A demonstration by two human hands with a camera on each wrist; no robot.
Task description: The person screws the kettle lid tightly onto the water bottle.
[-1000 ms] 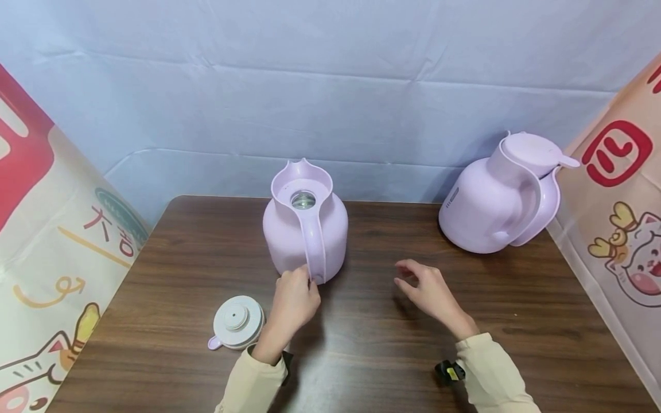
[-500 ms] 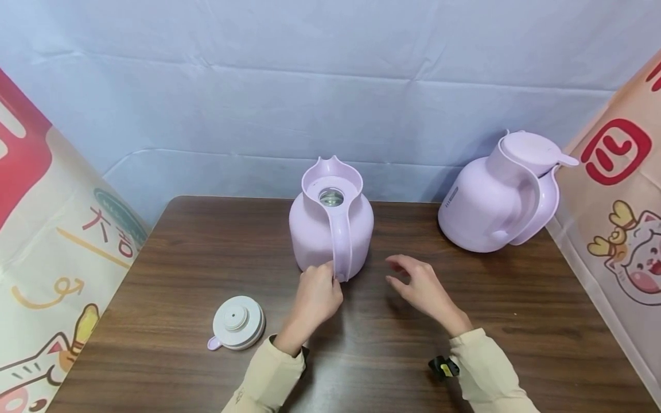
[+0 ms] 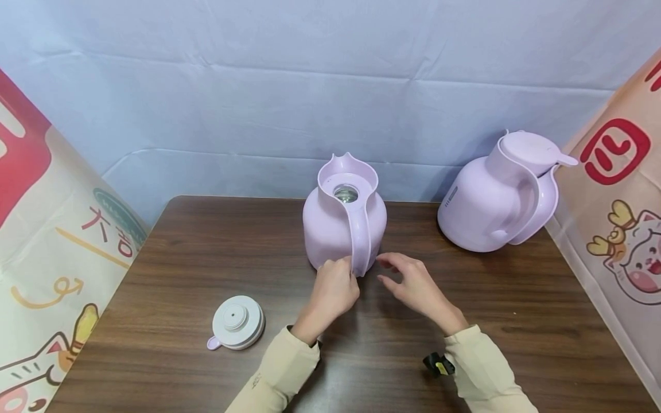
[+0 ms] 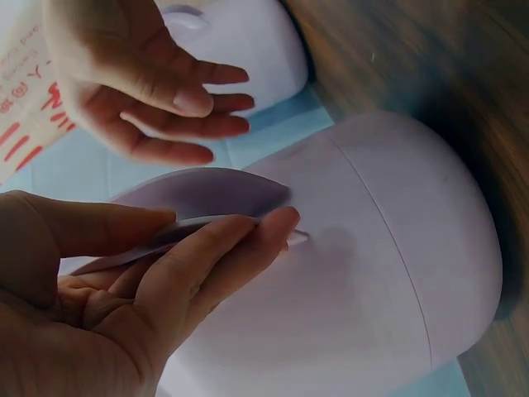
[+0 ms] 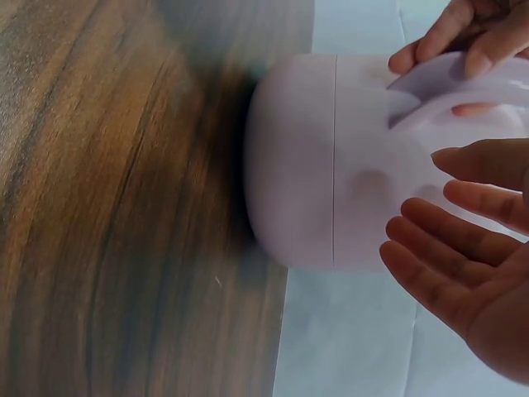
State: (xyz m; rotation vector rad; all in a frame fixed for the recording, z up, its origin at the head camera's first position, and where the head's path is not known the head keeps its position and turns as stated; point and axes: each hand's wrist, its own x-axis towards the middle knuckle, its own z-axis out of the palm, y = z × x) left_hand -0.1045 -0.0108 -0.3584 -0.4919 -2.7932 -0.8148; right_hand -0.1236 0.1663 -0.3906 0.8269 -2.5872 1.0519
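Note:
A lilac thermos jug stands upright in the middle of the table, its mouth uncovered and its handle facing me. My left hand pinches the lower part of that handle between thumb and fingers, as the left wrist view shows. Just right of the jug is my right hand, its fingers loosely bent and holding nothing. In the right wrist view, the fingers of this hand spread in front of the jug's side; whether they touch it I cannot tell. Left of my left forearm, the round white stopper lid lies upside down.
A second lilac jug with its lid on stands at the back right of the wooden table. Behind the table hangs a pale blue cloth. Printed panels with cartoon figures flank both sides.
My left hand has moved the open jug to the right across the table. The right hand has shifted slightly left, so the two are now close. The lid and second jug stayed put.

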